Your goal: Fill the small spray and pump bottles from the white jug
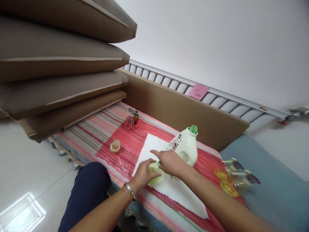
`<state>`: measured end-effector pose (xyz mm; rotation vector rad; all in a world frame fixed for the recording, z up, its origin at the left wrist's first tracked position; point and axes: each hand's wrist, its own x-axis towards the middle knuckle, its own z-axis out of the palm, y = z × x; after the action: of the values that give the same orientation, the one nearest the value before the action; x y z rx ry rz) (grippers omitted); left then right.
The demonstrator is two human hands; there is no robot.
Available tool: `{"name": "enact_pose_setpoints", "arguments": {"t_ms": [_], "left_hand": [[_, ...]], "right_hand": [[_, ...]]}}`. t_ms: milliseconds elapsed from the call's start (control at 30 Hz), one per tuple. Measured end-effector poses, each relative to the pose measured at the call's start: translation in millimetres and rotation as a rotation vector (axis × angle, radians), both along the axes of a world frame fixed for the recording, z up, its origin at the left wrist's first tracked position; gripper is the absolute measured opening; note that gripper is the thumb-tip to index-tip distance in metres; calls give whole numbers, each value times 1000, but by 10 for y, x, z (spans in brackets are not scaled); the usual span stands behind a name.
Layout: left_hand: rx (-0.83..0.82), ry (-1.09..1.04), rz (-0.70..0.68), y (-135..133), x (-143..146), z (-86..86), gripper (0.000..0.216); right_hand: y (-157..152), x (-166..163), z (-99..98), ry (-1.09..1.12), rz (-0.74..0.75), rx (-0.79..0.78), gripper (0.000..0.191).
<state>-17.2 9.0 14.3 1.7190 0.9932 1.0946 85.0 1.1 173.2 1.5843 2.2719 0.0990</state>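
Note:
My left hand (144, 174), with a silver bangle at the wrist, is closed around a small clear bottle (154, 181) with yellow-green liquid in it. The bottle is tilted toward my right hand (170, 162). That hand is closed at the bottle's mouth, on a grey bottle top (159, 164) mostly hidden by the fingers; its index finger sticks out to the left. Right behind stands a pale green detergent jug (191, 143) with a green opening. A white cloth (190, 196) with zigzag edges lies under the hands and jug.
Two clear spray bottles (233, 180) with yellow bottoms are at the right. Small bottles (129, 121) and a round lid (115, 146) sit on the red sheet (127, 141). Stacked cushions (72, 67) rise at the left; a brown board (169, 106) backs the surface.

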Motion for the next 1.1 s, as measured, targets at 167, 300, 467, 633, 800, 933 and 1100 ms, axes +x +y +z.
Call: {"name": "enact_pose_setpoints", "arguments": {"t_ms": [167, 300, 467, 633, 800, 933, 1100], "left_hand": [[-3, -12, -10, 3, -6, -6, 45], [-3, -13, -8, 10, -2, -25, 49], [-6, -14, -4, 14, -3, -36, 48], [-8, -21, -5, 14, -8, -47, 48], [-15, -44, -3, 12, -15, -47, 49], [-20, -59, -12, 13, -14, -33, 48], [-30, -66, -16, 2, -14, -8, 45]], "right_hand": [[34, -25, -31, 31, -139, -13, 65], [50, -27, -53, 71, -197, -37, 71], [59, -63, -3, 178, -302, -31, 71], [134, 144, 148, 495, -271, 30, 57], [137, 566, 37, 814, -321, -40, 31], [-57, 618, -257, 1039, -272, -272, 35], [-157, 520, -542, 1233, -305, -301, 41]]}}
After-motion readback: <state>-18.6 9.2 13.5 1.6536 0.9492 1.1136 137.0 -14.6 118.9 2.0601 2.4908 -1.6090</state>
